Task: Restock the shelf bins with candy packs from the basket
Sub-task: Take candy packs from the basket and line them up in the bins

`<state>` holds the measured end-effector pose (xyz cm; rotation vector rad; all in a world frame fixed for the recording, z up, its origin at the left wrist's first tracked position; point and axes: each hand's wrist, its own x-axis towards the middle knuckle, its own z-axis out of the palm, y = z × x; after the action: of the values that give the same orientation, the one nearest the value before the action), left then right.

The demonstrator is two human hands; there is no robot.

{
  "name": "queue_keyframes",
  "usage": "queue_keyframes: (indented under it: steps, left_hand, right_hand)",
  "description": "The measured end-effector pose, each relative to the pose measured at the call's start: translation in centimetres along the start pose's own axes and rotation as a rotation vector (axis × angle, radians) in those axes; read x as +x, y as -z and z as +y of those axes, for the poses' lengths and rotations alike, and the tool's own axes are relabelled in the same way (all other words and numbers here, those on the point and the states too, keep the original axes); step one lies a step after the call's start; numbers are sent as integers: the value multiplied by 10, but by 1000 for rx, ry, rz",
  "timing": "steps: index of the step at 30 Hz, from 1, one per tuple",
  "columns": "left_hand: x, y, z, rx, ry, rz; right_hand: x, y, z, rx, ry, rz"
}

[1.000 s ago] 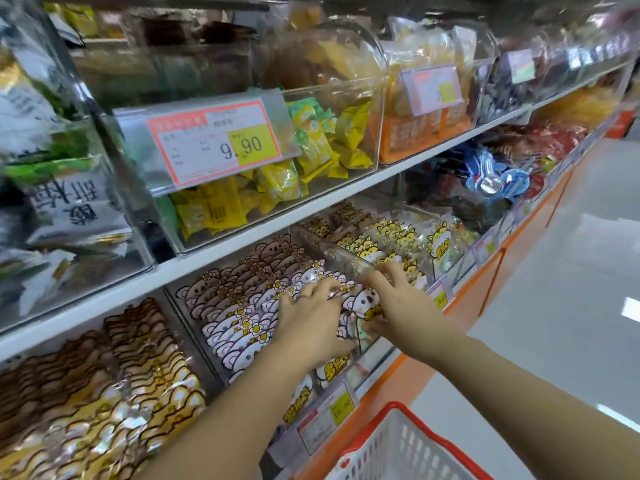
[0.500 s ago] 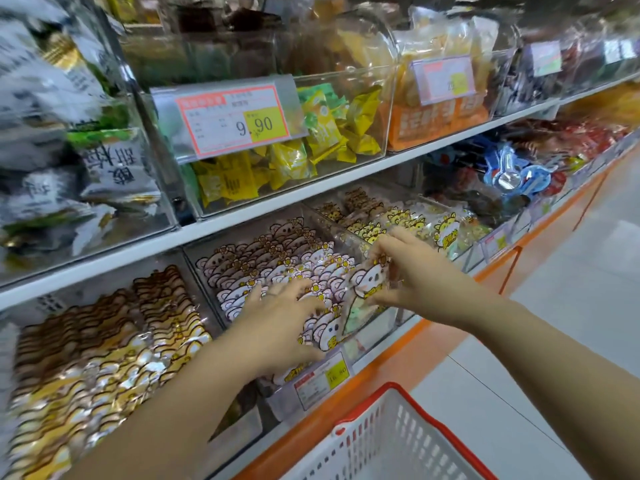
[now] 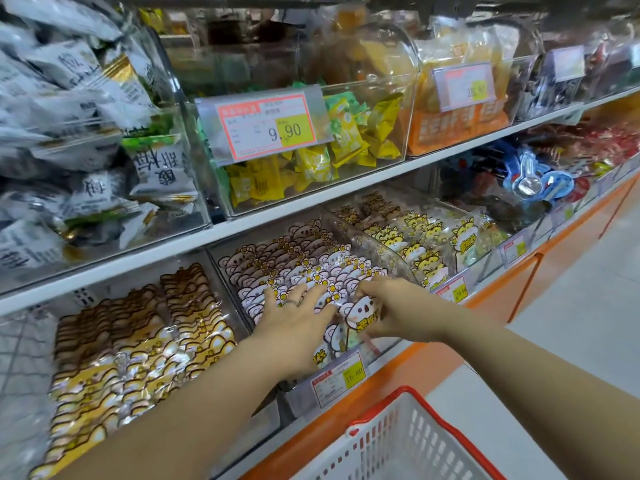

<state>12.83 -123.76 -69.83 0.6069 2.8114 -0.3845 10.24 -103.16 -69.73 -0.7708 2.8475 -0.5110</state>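
Left arm [image 3: 194, 403]: bare forearm, entering from the lower left, stretched up and to the right, wrist straight. Left hand [image 3: 298, 323]: palm down, fingers [image 3: 277, 296] straight and spread, laid flat on the candy packs [image 3: 311, 268]; a ring [image 3: 292, 302] on one finger. Right arm [image 3: 519, 372]: bare forearm, entering from the right edge, stretched up and to the left, wrist slightly bent. Right hand [image 3: 394, 310]: back turned upward, fingers curled over the top of the front candy pack [image 3: 360, 315], thumb under its lower part, pinching it. The two hands lie just beside each other, with their fingertips close together.
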Motion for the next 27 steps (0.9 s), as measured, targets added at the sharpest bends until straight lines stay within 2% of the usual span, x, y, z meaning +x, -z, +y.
queue_keyframes:
  steps: [4,10,16,27]
  left_hand:
    - [-1,0,2,31,31,26]
    - [-1,-6,-4,-106,23,32]
    - [1,2,-6,-248,64,75]
    - [18,-4,5,-286,121,259]
  right_hand:
    - [14,0,-1,-7,-22,-44]
    - [11,-21,-5,-33,-56,28]
    - [22,21,-6,-35,-70,-302]
    - [26,14,-10,-134,-117,-292]
